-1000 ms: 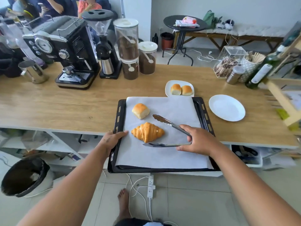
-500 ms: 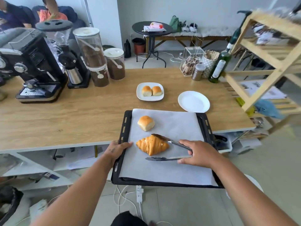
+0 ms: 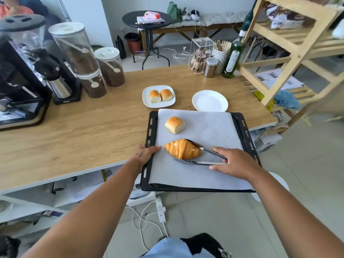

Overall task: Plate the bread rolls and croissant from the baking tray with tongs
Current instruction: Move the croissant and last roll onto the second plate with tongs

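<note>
A black baking tray [image 3: 151, 127] lined with white paper overhangs the wooden counter's front edge. On the paper lie one bread roll [image 3: 174, 124] and a golden croissant [image 3: 182, 148]. My right hand [image 3: 235, 161] grips metal tongs [image 3: 201, 156] whose two arms sit on either side of the croissant's right end. My left hand [image 3: 144, 155] grips the tray's left rim. Behind the tray, a square white plate [image 3: 147, 94] carries two rolls [image 3: 160, 95], and a round white plate [image 3: 210, 100] beside it has nothing on it.
An espresso machine [image 3: 16, 90], a grinder and coffee jars [image 3: 109, 69] stand along the counter's left and back. A bottle [image 3: 232, 58], shaker and stick holders stand at the back right. A wooden shelf unit [image 3: 290, 49] rises to the right. Cables and a power strip [image 3: 161, 209] lie on the floor below.
The view swung right and closer. The tongs slid left along the paper until their arms flank the croissant's right end. My left hand stayed on the tray rim.
</note>
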{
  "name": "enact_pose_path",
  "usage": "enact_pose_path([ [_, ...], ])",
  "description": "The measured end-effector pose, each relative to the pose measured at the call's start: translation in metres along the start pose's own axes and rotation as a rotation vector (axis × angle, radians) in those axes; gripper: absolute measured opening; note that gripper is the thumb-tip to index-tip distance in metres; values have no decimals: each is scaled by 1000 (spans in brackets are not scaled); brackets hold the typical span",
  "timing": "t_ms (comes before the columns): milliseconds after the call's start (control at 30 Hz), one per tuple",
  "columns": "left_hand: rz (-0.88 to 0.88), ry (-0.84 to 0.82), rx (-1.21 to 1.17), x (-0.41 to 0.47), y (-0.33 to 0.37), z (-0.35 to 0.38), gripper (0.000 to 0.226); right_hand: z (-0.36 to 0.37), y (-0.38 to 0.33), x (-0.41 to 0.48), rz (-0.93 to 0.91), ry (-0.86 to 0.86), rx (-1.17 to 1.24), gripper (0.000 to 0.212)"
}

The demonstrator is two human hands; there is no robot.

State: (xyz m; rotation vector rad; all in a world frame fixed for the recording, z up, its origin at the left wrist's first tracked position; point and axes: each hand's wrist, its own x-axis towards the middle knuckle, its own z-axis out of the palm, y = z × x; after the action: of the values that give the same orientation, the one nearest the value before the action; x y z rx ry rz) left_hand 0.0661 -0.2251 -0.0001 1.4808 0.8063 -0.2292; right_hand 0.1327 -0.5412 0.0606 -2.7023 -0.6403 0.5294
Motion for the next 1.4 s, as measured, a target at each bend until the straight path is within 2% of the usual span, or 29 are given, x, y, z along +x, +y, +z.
enact_pose_path([
  [300, -10, -21, 60, 21, -5, 0, 34, -16, 22, 12, 129, 94, 215, 78],
  [633, -26, -24, 51, 39, -9, 42, 38, -79, 56, 94, 251, 373, 156, 61],
  [767, -33, 14, 22, 43, -10, 54, 36, -93, 80, 133, 340, 333, 46, 76],
  [967, -93, 9, 14, 47, -13, 54, 45, -96, 103, 179, 329, 231, 13, 77],
  [1000, -103, 16, 9, 46, -14, 53, 52, -94, 104, 186, 311, 203, -4, 76],
  [1100, -139, 35, 11, 52, -24, 49, 90, -86, 106, 202, 285, 159, -81, 60],
  [1133, -143, 38, 5, 55, -28, 48, 94, -83, 106, 208, 278, 155, -98, 55],
  [1300, -124, 63, -27, 56, -26, 45, 97, -75, 105, 226, 280, 134, -93, 46],
  [1400, -98, 60, -31, 47, -16, 48, 68, -75, 103, 234, 296, 94, -84, 52],
])
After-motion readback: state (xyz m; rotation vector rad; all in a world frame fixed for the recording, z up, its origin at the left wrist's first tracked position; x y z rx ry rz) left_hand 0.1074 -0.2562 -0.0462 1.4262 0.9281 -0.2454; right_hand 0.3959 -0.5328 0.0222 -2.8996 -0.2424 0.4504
